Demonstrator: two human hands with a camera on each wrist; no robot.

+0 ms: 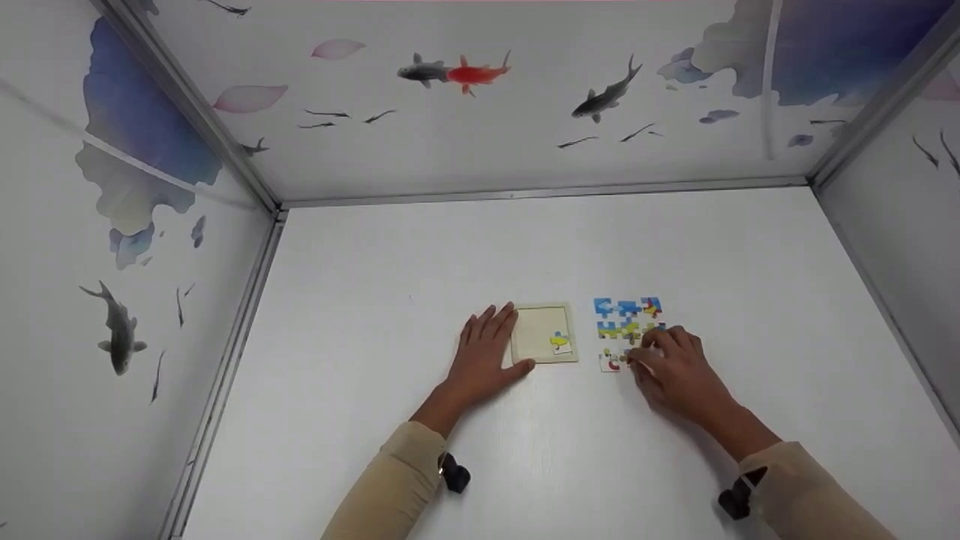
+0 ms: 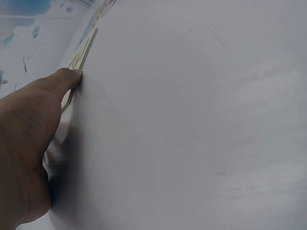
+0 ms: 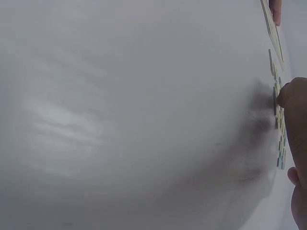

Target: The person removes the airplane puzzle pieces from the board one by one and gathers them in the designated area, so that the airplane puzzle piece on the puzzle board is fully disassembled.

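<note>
A square pale wooden puzzle tray (image 1: 536, 330) lies on the table, with one yellow-and-white puzzle piece (image 1: 560, 342) in its lower right corner. My left hand (image 1: 486, 356) rests along the tray's left side, fingers straight and thumb at the near edge; in the left wrist view the thumb (image 2: 67, 79) touches the tray's rim. Right of the tray, several colourful jigsaw pieces (image 1: 607, 330) lie in rows. My right hand (image 1: 682, 379) is over the nearest row, thumb and index finger pinching a puzzle piece (image 3: 275, 101) there. That hand hides part of the lower rows.
The white table (image 1: 420, 255) is enclosed by white panels painted with fish and blue patches. A metal strip (image 1: 525, 196) runs along the far edge. Black wrist devices (image 1: 454, 474) sit at both sleeve cuffs.
</note>
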